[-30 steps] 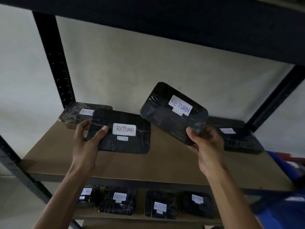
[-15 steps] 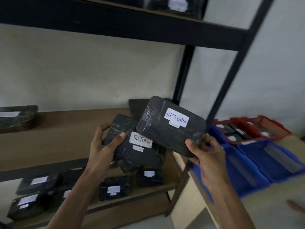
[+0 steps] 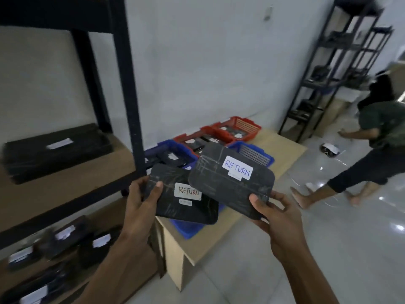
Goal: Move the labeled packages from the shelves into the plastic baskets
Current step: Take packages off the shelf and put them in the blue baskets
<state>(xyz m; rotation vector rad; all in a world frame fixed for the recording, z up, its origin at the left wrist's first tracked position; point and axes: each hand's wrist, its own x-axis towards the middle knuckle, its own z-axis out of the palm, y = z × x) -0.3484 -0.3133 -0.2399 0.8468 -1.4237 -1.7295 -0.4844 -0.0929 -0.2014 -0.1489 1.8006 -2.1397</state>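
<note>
My left hand (image 3: 141, 202) grips a black wrapped package (image 3: 175, 207) with a white label reading RETURN in red. My right hand (image 3: 277, 218) holds a second black package (image 3: 221, 178) labelled RETURN in blue, which overlaps the first one's upper right corner. Both are held over the near end of a low wooden table (image 3: 282, 156). On it stand blue baskets (image 3: 258, 153) and red baskets (image 3: 243, 126); some hold black packages. More labelled packages (image 3: 54, 148) lie on the shelves at left.
The black upright post (image 3: 129, 84) of the shelf unit stands just left of my hands. A person (image 3: 372, 137) bends over the glossy tiled floor at right. A second black rack (image 3: 341, 62) stands against the far wall.
My view has swung right, away from the shelves toward the table with baskets. Both packages stayed in my hands and came closer together, overlapping. A person has come into sight at right.
</note>
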